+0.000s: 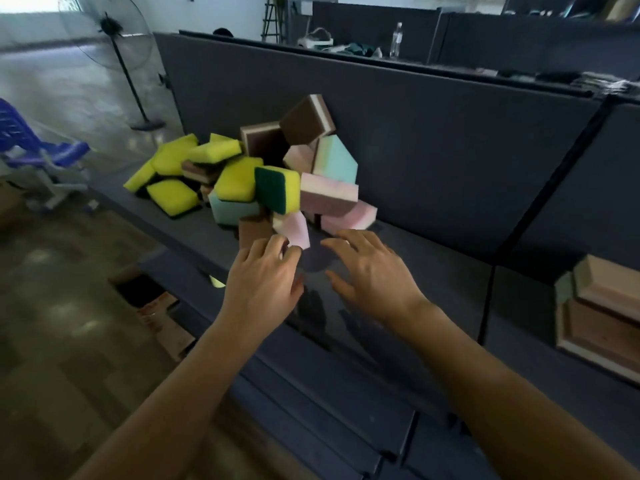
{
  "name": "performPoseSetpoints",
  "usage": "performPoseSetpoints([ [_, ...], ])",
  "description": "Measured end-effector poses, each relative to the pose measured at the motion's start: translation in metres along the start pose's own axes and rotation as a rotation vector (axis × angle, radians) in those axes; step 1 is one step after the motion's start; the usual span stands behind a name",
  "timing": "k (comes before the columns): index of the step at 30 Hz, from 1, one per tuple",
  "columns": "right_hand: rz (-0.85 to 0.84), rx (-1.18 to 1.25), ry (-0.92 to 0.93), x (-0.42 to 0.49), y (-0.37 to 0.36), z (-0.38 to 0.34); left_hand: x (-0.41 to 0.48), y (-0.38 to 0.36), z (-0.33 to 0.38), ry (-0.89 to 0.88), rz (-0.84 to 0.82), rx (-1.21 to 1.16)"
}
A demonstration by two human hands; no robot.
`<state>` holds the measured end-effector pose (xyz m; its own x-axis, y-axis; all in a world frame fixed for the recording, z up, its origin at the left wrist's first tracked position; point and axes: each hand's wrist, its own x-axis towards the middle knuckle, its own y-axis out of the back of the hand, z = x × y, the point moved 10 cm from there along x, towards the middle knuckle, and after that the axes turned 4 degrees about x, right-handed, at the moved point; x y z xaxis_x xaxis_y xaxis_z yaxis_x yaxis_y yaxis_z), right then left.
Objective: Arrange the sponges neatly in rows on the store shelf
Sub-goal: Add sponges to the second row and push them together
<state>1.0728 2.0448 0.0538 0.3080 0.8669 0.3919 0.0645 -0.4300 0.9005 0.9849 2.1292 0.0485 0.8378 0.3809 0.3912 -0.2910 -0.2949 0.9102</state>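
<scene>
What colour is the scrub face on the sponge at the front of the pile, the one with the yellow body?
Dark green on the yellow-bodied sponge, clear in the head view.

A standing fan (114,39) on a black pole is standing on the pale floor (52,98) at the far left. Near it, at the left edge, a blue plastic chair (31,147) is sitting. A clear plastic bottle (397,39) is standing upright far off, beyond the dark partition. Low down at the near left, an open cardboard box (156,306) is lying on the floor.
</scene>
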Motion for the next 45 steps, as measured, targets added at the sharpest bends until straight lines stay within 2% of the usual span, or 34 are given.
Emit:
performPoseSetpoints([
  [6,0.013,0.051,0.025,0.039,-0.003,-0.003,0.013,-0.002,-0.028,0.071,0.041,-0.052],
  [11,0.15,0.045,-0.001,0.076,0.015,0.011,0.04,0.009,-0.044,0.117,0.125,-0.101],
  [17,0.125,-0.063,-0.133,0.106,-0.001,0.033,0.06,0.003,-0.05,0.131,0.108,-0.099],
  [23,0.122,-0.089,-0.149,0.112,-0.006,0.034,0.079,-0.013,-0.059,0.139,0.052,-0.175],
  [26,0.118,-0.074,-0.137,0.102,0.003,0.033,0.088,-0.013,-0.052,0.092,0.058,-0.191],
  [29,0.116,-0.034,-0.127,0.084,0.016,0.033,0.093,-0.001,-0.046,0.052,0.138,-0.23],
  [33,0.099,-0.052,-0.185,0.053,0.028,0.046,0.091,0.015,-0.023,-0.031,0.181,-0.196],
  [39,0.169,-0.058,-0.301,-0.014,0.058,0.071,0.074,0.042,0.041,-0.215,0.192,-0.198],
  [45,0.186,-0.138,-0.44,-0.096,0.086,0.093,0.047,0.048,0.122,-0.403,0.109,-0.269],
])
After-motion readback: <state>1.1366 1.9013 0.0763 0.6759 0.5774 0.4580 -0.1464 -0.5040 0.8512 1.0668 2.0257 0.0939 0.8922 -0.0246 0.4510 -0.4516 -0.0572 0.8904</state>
